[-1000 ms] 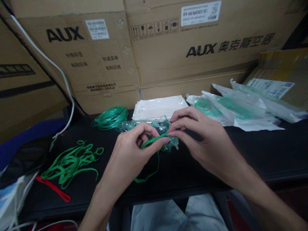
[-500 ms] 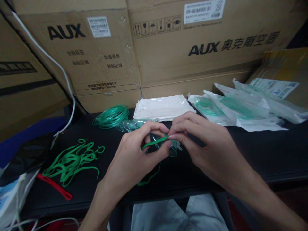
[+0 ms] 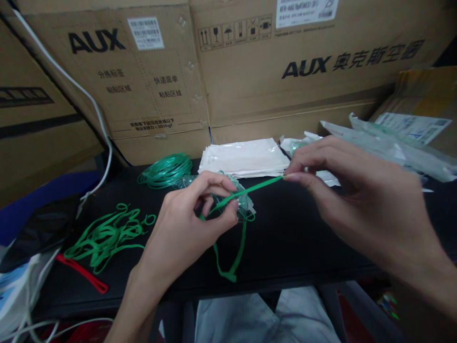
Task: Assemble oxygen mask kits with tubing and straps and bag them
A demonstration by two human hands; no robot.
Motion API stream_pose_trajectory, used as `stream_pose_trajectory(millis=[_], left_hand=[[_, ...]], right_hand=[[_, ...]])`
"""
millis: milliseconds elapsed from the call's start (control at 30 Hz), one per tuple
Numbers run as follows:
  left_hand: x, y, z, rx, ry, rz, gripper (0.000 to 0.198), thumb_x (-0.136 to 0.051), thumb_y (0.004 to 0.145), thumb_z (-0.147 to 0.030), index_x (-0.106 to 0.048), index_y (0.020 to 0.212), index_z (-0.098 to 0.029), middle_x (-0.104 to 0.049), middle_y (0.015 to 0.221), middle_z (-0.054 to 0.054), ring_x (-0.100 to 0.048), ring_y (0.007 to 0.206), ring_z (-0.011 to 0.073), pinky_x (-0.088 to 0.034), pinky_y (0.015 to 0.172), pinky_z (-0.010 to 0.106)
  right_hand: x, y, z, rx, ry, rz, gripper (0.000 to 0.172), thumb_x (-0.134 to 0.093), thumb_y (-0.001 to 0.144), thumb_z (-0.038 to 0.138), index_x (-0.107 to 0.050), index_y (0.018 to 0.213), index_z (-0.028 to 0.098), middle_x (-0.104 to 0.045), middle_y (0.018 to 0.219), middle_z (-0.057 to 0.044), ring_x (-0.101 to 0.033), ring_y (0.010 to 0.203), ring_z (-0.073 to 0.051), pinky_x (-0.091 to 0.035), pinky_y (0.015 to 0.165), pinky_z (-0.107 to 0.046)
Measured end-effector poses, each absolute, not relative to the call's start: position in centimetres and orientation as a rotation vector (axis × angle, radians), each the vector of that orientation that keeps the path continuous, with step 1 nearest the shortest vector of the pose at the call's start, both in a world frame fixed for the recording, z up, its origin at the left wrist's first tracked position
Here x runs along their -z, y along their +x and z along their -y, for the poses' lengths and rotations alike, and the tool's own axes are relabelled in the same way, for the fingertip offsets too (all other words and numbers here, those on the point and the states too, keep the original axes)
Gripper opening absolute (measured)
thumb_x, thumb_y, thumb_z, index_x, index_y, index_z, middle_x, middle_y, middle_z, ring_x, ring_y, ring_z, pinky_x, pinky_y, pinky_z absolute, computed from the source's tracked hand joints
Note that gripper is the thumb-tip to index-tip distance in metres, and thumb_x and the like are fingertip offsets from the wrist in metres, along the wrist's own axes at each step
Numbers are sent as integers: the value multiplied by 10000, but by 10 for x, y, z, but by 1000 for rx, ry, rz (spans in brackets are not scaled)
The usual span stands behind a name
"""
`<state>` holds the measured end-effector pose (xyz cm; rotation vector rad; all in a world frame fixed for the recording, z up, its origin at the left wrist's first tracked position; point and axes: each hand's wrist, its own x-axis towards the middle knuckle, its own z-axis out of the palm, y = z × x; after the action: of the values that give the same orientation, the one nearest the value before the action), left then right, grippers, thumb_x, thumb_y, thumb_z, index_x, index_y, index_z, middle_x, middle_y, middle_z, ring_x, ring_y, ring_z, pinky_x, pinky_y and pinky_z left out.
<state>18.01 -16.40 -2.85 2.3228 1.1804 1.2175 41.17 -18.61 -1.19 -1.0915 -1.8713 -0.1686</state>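
Note:
A green elastic strap (image 3: 262,185) is stretched between my two hands over the black table. My left hand (image 3: 194,214) pinches it between thumb and fingers near the middle. Higher and to the right, my right hand (image 3: 357,205) grips the strap's end with thumb and forefinger. Part of the strap hangs in a loop below my left hand. A clear green plastic mask (image 3: 243,202) lies behind and beside my left fingers, partly hidden by them. Loose green straps (image 3: 110,238) lie in a tangle on the left, and coiled green tubing (image 3: 167,170) rests behind them.
White packets (image 3: 244,157) are stacked at the back middle. Clear bags with green contents (image 3: 389,147) lie at the back right. A red strap (image 3: 84,273) and a white cable (image 3: 82,88) are on the left. Large cardboard boxes (image 3: 246,90) stand behind the black table (image 3: 285,257).
My right hand has moved right and up, drawing the strap's end away from my left hand. My left hand has shifted slightly left. The hanging loop now shows more fully.

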Motion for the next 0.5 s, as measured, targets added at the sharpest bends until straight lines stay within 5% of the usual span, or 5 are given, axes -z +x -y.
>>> stream_pose_trajectory(millis=[300,433,500], left_hand=[[29,180,164,-1154,2148,-1110,115,-725,853,-183,-662,942,-217,-699,834,-29,-645,716,116,-434,616,206],[29,182,163,-1173,1886,-969,93,-734,855,-211,-668,921,-210,-692,818,-23,-651,726,121,-474,653,207],[29,184,161,-1170,1782,-908,92,-735,852,-222,-660,903,-205,-690,783,-24,-662,721,127,-491,665,210]], right_hand=[[17,405,181,-128,-980,1938,71,-706,929,217,-666,982,242,-708,970,-29,-669,869,-224,-531,761,-342],[26,402,174,-402,-819,2186,720,-875,788,303,-534,1422,294,-592,1469,-52,-586,1309,-271,-526,1044,-363],[29,400,171,-482,-759,2239,767,-850,811,242,-484,1482,312,-535,1546,-43,-505,1415,-258,-444,1163,-392]])
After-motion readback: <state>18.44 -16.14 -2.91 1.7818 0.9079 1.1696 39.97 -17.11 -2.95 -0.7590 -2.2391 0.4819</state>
